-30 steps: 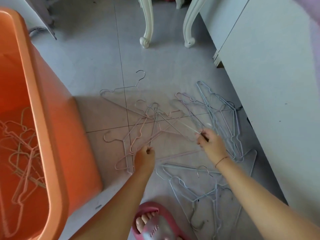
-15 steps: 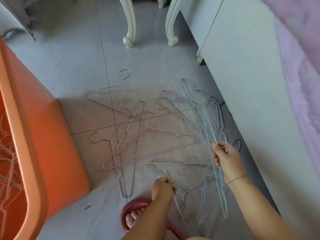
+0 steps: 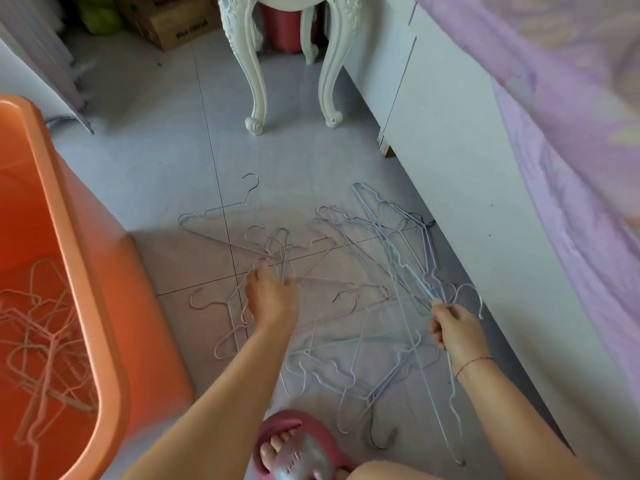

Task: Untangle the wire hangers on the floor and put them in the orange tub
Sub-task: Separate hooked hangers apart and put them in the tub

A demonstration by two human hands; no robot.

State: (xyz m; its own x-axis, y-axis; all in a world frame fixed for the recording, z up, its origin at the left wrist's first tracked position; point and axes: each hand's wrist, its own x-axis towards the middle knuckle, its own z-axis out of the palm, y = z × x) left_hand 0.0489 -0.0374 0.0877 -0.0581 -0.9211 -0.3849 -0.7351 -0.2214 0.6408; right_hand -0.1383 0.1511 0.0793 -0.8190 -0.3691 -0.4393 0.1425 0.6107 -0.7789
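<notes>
A tangle of thin wire hangers, pink and pale blue, is spread over the grey floor tiles in front of me. My left hand reaches down into the pink hangers at the middle of the pile, fingers closing on the wires there. My right hand is shut on a pale blue hanger at the right, lifted at a slant above the pile. The orange tub stands at the left, with several hangers lying inside it.
A white cabinet runs along the right, with purple bedding above it. White carved furniture legs stand at the back, a cardboard box behind them. My foot in a pink slipper rests at the bottom.
My left hand has moved up and left from the near blue hangers to the pink ones in the middle. My right hand keeps its hold on the blue hanger. The view tilted up.
</notes>
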